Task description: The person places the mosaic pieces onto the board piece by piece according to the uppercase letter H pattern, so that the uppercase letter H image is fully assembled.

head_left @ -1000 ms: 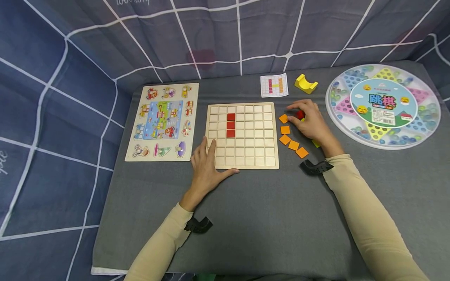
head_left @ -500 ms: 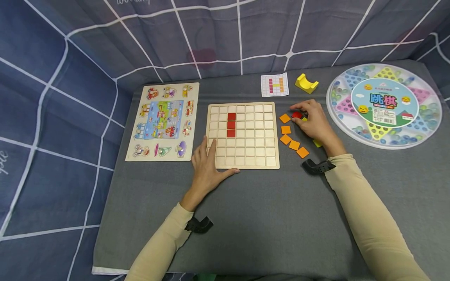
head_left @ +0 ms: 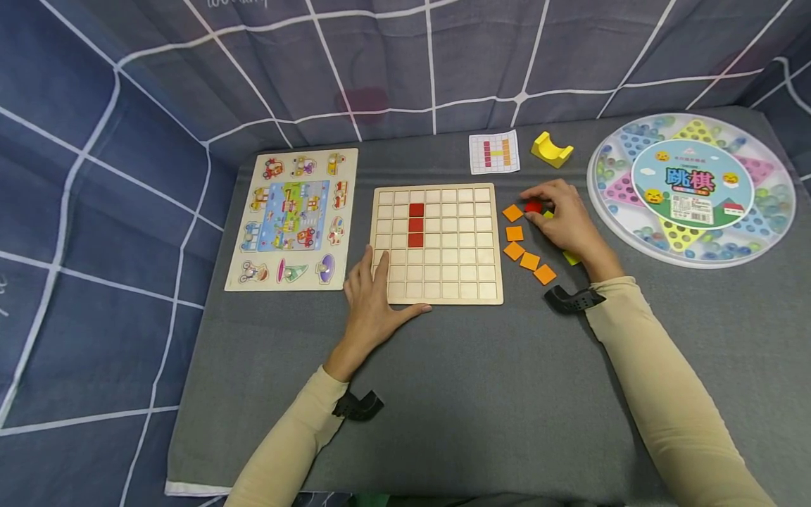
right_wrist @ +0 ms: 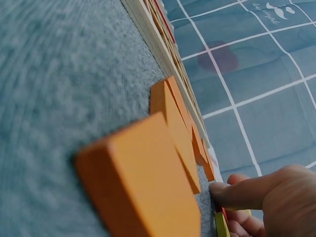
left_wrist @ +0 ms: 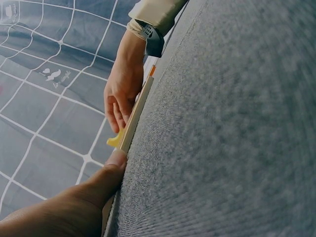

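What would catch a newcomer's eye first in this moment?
Probably the big, round, colourful game set at the right of the table. Next, the column of three red squares on the pale grid board in the middle, its near left corner under the left hand. Then the orange tiles right of that board, beside the right hand, which holds a red tile.

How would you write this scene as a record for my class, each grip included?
Board: wooden grid; three red tiles in one column
Left grip: at the board's near left corner, thumb along near edge
Right grip: thumb and fingers around a loose red tile; pinch unclear
Orange tiles: five, right of the board
Yellow tiles: partly hidden by right grip
Card: behind the board, printed red, yellow and orange
Surroundings: picture puzzle left, curved yellow block beyond, round game box right
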The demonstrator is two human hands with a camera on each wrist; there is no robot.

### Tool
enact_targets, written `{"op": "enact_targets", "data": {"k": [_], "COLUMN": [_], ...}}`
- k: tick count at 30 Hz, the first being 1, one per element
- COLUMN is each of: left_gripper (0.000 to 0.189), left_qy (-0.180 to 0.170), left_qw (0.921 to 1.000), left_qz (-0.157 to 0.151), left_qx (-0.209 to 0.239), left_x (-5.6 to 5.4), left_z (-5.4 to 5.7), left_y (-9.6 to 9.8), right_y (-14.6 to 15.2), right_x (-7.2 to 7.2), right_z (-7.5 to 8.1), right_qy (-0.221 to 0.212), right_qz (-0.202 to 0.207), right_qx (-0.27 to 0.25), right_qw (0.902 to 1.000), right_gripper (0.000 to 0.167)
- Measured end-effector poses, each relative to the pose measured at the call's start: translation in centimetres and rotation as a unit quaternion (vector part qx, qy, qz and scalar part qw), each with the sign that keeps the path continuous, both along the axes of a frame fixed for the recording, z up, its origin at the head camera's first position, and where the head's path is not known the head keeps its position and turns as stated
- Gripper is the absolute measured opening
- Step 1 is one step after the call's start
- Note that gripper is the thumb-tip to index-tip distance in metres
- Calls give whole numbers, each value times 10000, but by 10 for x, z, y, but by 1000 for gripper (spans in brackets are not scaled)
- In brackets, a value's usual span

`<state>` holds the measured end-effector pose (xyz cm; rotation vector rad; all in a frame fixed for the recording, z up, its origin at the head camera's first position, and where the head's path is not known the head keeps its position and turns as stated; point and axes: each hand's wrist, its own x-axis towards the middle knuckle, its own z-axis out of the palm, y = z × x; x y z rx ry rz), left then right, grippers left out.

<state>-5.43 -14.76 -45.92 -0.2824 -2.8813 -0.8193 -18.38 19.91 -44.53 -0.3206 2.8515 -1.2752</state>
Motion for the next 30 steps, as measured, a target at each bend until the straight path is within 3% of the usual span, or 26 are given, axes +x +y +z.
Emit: {"op": "enact_targets", "data": {"k": [15, 30], "left_gripper": [119, 119], "left_qy": [19, 15], "left_qw": [10000, 10000], "left_qz": [7, 4], "left_qx": [-26, -52], "left_x": [0, -1], "left_z": [0, -2], "left_y": [0, -1], "right_y": [-1, -2], "right_x": [3, 4], "right_z": [3, 2], "right_qy": [-363, -358], "right_qz": [-611, -554], "right_qx": [225, 189], "right_qw": [9972, 9976], "right_gripper": [35, 28]}}
